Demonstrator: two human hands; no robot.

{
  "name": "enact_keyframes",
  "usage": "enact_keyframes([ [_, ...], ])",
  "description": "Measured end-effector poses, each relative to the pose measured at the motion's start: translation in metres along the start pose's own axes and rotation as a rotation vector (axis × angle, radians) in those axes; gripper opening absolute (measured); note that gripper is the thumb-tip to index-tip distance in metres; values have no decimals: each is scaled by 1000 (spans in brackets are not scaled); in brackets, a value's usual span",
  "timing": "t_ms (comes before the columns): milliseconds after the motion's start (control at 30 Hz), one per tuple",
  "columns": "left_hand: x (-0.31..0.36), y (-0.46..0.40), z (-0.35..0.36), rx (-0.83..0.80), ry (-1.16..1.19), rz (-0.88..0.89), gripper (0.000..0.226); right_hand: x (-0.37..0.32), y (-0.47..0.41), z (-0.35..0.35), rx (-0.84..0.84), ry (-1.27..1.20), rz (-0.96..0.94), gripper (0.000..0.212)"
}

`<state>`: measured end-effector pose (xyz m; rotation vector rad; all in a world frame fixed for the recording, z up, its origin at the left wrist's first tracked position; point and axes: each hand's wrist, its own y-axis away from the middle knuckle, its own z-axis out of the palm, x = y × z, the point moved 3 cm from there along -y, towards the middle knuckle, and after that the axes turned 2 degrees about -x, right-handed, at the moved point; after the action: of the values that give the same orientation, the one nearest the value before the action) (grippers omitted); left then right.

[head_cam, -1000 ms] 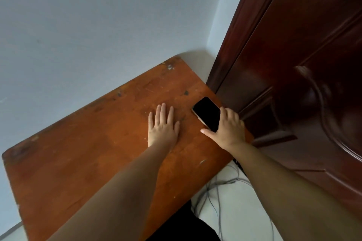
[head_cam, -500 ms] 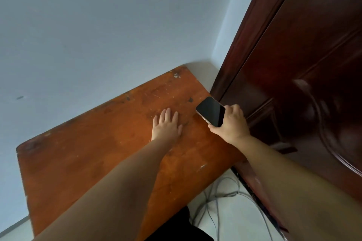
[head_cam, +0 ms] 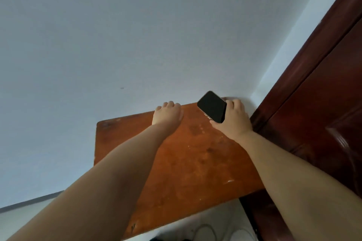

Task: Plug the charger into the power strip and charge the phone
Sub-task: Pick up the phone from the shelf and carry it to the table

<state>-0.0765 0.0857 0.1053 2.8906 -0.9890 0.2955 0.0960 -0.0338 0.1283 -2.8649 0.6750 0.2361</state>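
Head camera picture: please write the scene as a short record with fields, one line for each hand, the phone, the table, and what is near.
right hand: grips the phone, lifted and tilted
phone: dark screen, no cable seen on it
left hand: flat on the table, holds nothing
table: worn orange wood, against the wall
door: dark red-brown wood, right of the table
cables: on the floor below the table edge
charger, power strip: not in view

No legible text anywhere, dark blank screen on the phone (head_cam: 212,106), no label on the wooden table (head_cam: 195,152)
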Motion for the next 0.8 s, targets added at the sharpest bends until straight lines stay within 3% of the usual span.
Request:
enact_keyframes([
  [333, -170, 129, -57, 95, -1, -282, 37, -206, 20, 9, -6, -18, -346, 75],
  [800, -468, 485, -155, 301, -48, -762, 37, -614, 209, 38, -90, -143, -858, 74],
])
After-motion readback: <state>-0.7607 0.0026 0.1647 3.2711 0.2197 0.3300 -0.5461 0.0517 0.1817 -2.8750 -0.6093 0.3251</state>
